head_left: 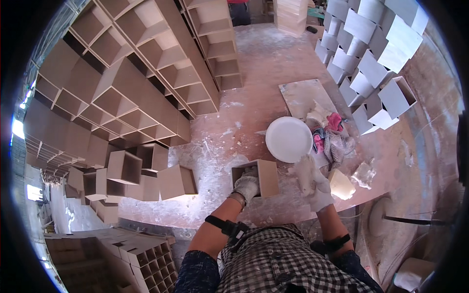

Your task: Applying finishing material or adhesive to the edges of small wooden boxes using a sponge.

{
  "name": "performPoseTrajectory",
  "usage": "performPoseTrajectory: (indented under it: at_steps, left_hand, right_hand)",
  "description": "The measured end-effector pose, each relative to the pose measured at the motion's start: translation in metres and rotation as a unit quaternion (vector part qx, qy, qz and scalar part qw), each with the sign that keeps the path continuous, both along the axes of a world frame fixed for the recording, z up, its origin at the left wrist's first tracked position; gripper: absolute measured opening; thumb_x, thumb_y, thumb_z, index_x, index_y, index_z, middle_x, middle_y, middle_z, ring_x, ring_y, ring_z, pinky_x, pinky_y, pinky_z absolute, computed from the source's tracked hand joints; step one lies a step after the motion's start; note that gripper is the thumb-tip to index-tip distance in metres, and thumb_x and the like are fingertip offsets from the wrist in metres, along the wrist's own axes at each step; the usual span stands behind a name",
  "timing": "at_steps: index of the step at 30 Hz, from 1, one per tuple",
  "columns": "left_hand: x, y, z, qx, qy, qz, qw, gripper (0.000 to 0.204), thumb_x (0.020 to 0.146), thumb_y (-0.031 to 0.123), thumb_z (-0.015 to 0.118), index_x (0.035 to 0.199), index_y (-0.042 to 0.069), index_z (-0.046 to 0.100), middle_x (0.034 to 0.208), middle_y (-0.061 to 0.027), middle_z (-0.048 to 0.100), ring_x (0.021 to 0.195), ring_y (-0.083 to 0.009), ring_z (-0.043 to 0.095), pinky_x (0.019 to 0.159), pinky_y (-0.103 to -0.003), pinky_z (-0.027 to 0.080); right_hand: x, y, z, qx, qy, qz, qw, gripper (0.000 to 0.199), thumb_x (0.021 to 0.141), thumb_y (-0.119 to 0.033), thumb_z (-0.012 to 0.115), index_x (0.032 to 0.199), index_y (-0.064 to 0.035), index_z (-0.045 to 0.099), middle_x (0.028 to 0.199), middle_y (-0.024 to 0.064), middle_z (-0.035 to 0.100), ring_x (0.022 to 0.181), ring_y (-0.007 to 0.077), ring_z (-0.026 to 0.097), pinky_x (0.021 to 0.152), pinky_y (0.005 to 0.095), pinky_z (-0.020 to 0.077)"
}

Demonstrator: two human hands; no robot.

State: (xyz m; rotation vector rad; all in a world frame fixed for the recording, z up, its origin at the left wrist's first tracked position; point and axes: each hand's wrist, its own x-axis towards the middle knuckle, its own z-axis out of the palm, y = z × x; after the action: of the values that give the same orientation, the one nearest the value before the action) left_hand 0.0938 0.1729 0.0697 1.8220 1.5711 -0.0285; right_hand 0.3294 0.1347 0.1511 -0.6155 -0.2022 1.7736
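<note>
My left hand [246, 188], in a pale work glove, reaches into a small open brown board box [268, 179] and steadies it from inside. Shadow in the box partly hides its fingers. To the right, my gloved right hand [321, 196] is closed around a whitish, soft-looking piece [305, 175], too blurred to name. That piece lies just below a round white basin [288, 139]. Close beside the right hand sits a cream-coloured block [341, 185], with a crumpled whitish lump [364, 173] past it.
Stacked brown boxes [141, 115] rise at the left, and looser ones [177, 181] lie nearer. White-faced boxes [376, 68] are piled at the far right. Crumpled rags [335, 141] lie on a board [304, 97] behind the basin. The reddish worktop [220, 141] is smeared white.
</note>
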Motion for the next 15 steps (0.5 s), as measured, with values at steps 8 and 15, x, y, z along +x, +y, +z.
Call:
performPoseTrajectory:
  at_steps: [8, 15]
  left_hand:
    - [-0.01, -0.008, 0.032, -0.029, 0.023, 0.02, 0.999, 0.065, 0.093, 0.044, 0.052, 0.144, 0.009, 0.035, 0.15, -0.0192, 0.033, 0.135, -0.0326, 0.038, 0.11, -0.037, 0.034]
    - [-0.008, -0.003, 0.023, -0.039, 0.032, -0.051, 0.997, 0.071, 0.093, 0.045, 0.045, 0.148, 0.005, 0.023, 0.151, -0.0225, 0.028, 0.139, -0.0362, 0.03, 0.114, -0.042, 0.026]
  right_hand:
    - [0.016, 0.073, -0.015, 0.124, -0.588, 0.028, 0.799, 0.027, 0.085, -0.017, 0.064, 0.108, -0.004, 0.064, 0.098, 0.0131, 0.068, 0.085, 0.0274, 0.066, 0.074, 0.0366, 0.0514]
    - [0.0, 0.131, -0.034, 0.202, -0.834, 0.121, 0.498, 0.03, 0.09, -0.033, 0.06, 0.106, -0.0094, 0.069, 0.1, 0.0113, 0.069, 0.092, 0.0311, 0.065, 0.079, 0.0386, 0.0493]
